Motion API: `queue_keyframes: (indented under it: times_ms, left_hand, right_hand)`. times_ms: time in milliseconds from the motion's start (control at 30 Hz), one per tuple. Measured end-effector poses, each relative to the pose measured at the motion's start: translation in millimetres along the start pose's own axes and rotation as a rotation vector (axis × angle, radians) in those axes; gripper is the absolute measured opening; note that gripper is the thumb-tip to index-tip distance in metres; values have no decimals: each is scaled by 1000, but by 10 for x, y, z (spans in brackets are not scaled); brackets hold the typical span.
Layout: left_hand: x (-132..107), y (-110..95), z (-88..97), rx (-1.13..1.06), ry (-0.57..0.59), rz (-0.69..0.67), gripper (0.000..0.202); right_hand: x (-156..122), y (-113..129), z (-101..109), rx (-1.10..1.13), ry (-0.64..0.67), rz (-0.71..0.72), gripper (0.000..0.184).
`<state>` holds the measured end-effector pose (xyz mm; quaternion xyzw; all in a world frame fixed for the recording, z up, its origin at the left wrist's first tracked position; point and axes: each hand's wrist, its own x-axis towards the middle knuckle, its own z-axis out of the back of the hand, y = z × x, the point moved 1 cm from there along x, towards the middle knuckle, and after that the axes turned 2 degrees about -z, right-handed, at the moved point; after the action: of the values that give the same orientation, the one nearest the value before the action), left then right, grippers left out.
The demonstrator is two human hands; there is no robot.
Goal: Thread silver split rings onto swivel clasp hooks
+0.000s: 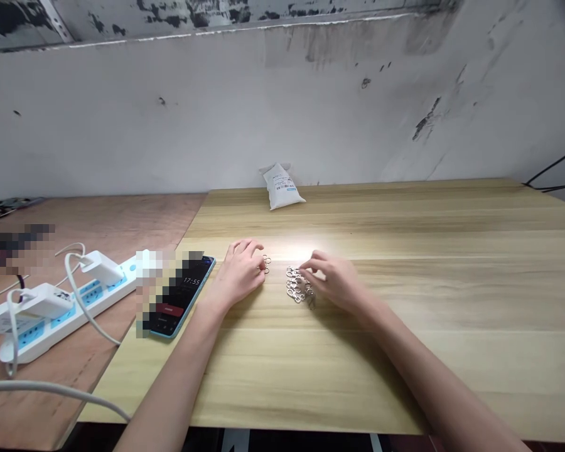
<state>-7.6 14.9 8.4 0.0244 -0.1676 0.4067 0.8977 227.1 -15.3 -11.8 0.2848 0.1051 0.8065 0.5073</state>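
Note:
My left hand (242,271) rests on the light wooden table (405,301), fingers curled, with its fingertips touching small metal rings (266,263). My right hand (332,279) lies a little to the right, fingers bent and pinching at a small pile of silver metal clasps (295,287). The pile sits between the two hands, closer to the right one. What exactly the right fingertips grip is too small to make out.
A phone (181,295) with a lit screen lies left of my left hand. Further left, a white power strip (51,311) with plugged chargers and cables sits on a brown board. A small white packet (282,186) leans near the wall at the table's back edge.

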Motion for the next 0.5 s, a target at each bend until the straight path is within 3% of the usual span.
queue_keyframes:
  times_ms: [167,233,333,500]
  left_hand:
    - [-9,48,-16,10,-14,-1,11]
    - [-10,59,-19,13,-13,4,10]
    - [-12,62,-14,18,-5,16,11]
    - [-17,53,1,14,17,26,11]
  right_hand:
    - [-38,-403,524,12,-180,-246,32]
    - [-101,-507,603,-70,-64,-293,27]
    - [-211,-542,560,-200,147,-214,23]
    - [-301,-487,458,-504,199,7,27]
